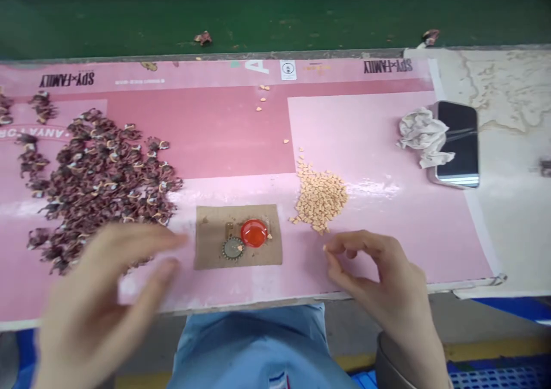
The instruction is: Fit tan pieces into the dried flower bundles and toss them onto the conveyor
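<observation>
My left hand (107,297), smeared by motion, is over the near edge of a heap of small dark-brown figure-like pieces (103,182). Its thumb and forefinger are apart, and nothing shows between them. My right hand (379,274) pinches a tiny beige piece (325,248) between thumb and forefinger, just in front of a pile of similar beige chips (321,199). Between the hands lies a brown cardboard piece (210,220). On it are a red shallow dish (253,233) and a serrated metal bottle cap (233,249), with a beige chip on each.
A crumpled white tissue (424,133) rests against a dark-screened phone (458,142) on the right. Stray beige chips (263,99) lie farther back on the pink printed mat (206,136). Two dark scraps (203,38) sit on the green surface (301,16) beyond.
</observation>
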`<state>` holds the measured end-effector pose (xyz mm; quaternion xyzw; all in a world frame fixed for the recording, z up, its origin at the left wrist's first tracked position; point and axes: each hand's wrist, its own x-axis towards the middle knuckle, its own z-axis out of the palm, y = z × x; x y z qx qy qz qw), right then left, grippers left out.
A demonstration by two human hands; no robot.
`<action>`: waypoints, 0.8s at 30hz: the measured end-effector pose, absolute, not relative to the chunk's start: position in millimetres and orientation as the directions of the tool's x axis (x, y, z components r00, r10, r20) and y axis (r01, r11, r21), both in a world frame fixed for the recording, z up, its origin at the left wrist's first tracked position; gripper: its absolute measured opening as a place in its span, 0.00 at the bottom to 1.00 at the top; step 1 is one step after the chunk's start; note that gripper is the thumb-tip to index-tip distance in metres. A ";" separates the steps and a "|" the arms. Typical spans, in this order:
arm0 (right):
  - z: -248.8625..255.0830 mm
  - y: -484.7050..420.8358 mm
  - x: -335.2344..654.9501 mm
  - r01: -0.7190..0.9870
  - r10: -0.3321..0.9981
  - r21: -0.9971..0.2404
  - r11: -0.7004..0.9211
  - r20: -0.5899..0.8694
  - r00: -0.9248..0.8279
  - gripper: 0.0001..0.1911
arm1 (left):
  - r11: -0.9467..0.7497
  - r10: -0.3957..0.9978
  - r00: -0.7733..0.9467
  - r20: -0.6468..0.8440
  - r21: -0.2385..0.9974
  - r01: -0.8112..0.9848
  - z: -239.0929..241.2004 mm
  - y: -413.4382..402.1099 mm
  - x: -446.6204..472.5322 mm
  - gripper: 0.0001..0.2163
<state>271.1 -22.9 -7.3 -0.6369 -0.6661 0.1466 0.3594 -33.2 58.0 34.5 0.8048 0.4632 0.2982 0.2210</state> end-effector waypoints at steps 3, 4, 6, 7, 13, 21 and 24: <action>7.5 -17.2 234.8 0.518 0.929 -0.775 0.363 0.346 -0.134 0.15 | -0.493 0.805 0.559 0.199 0.748 0.443 31.4 28.7 -2.9 0.05; 11.0 -16.8 223.5 0.483 0.914 -0.778 0.403 0.365 -0.174 0.16 | -0.459 0.810 0.557 0.185 0.791 0.405 28.1 23.2 4.2 0.05; 14.1 -17.9 207.2 0.472 0.889 -0.755 0.456 0.405 -0.211 0.16 | -0.390 0.840 0.512 0.178 0.855 0.343 20.3 15.4 12.1 0.05; 13.9 -18.8 203.0 0.484 0.878 -0.734 0.477 0.424 -0.222 0.16 | -0.365 0.855 0.488 0.175 0.872 0.328 16.5 12.4 13.4 0.06; 8.1 -18.5 203.6 0.492 0.874 -0.723 0.485 0.425 -0.237 0.10 | -0.441 0.875 0.396 0.280 0.800 0.407 5.9 3.2 12.6 0.06; 9.3 -12.4 192.1 0.524 0.873 -0.708 0.474 0.458 -0.170 0.09 | -0.600 0.798 0.432 0.420 0.623 0.502 -1.3 3.7 17.2 0.10; 6.5 -12.2 190.0 0.488 0.883 -0.743 0.458 0.445 -0.150 0.10 | -0.607 0.793 0.434 0.427 0.602 0.519 -2.1 3.3 14.7 0.10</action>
